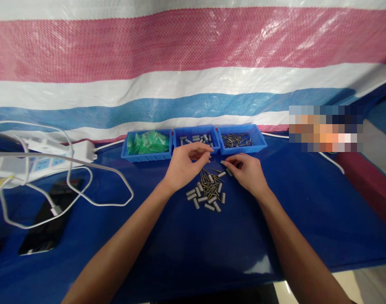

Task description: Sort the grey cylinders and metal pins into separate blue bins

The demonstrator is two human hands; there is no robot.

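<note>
Between my hands a loose pile of small grey metal cylinders (209, 207) and thin brass-coloured pins (208, 185) lies on the blue table. My left hand (184, 164) hovers at the front of the middle blue bin (195, 131), its thumb and fingers apart with nothing visible between them. To the right of the pile, my right hand (248, 173) pinches a small grey metal cylinder (223, 162) at its fingertips. More cylinders fill part of the middle bin. Dark and brass-coloured pins lie in the right blue bin (259, 137).
The left blue bin (145, 158) holds green plastic bags (151, 142). White cables (104, 204) loop over a power strip (47, 162) and a black phone (47, 223) at left. A striped sheet (180, 46) hangs behind; a blurred patch (325, 131) covers the right back.
</note>
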